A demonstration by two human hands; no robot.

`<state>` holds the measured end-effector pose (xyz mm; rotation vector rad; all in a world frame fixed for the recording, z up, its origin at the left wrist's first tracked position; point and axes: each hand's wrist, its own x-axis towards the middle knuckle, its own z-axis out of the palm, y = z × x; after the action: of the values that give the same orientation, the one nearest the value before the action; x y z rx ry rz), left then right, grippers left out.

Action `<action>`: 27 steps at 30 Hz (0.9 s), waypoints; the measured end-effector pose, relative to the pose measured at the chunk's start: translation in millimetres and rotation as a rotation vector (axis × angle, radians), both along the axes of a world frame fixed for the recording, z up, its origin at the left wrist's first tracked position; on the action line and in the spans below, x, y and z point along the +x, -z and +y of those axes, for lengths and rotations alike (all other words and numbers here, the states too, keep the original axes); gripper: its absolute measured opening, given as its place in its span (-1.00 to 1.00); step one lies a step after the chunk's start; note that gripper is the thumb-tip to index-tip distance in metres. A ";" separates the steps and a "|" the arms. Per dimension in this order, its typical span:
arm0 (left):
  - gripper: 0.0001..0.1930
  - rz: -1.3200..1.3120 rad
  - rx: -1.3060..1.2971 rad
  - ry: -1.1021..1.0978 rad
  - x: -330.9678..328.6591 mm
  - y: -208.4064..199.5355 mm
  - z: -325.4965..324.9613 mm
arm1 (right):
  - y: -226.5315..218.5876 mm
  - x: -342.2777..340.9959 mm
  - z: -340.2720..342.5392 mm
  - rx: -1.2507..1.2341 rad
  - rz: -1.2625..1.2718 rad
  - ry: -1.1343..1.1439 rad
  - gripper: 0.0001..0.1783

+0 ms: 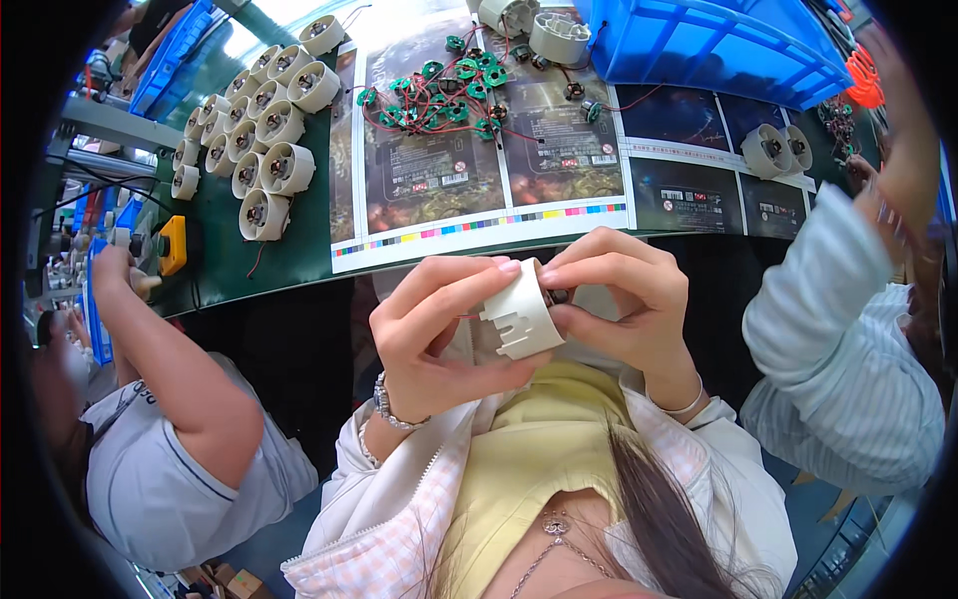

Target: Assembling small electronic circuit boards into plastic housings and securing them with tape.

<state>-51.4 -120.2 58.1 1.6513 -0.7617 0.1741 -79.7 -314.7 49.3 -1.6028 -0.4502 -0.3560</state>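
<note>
Just in front of the table edge, my left hand (424, 324) is closed round a white plastic cylindrical housing (526, 321). The housing lies on its side, and its slotted, toothed end faces my left palm. My right hand (634, 304) is closed at the opposite open end, its fingertips and thumb at the rim around a small dark part (559, 297) in the opening. How deep that part sits is hidden by my fingers. A short stretch of red wire (469, 316) shows beside my left fingers.
Similar white housings (282, 122) stand grouped at the left of the green table. Green circuit boards with red wires (464, 80) lie on printed sheets (419, 170). A blue crate (718, 50) is at the back right. Co-workers' arms (190, 369) are at both sides.
</note>
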 end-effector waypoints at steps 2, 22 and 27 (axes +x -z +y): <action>-0.34 0.130 -0.024 -0.045 -9.5 -2.3 -3.1 | 7.9 0.8 -1.5 0.157 0.055 -0.086 -0.72; -0.30 -0.306 0.086 -0.155 -2.3 -10.9 -40.6 | 31.7 -7.1 30.0 1.116 0.536 -0.338 -0.73; -0.30 -0.305 0.117 -0.123 5.0 -5.2 -43.9 | 29.0 -3.6 20.2 1.017 0.574 -0.226 -0.71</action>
<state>-46.5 -164.1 63.3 1.8072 -0.9131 0.4850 -83.4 -294.6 20.3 -0.5926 0.0272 0.0733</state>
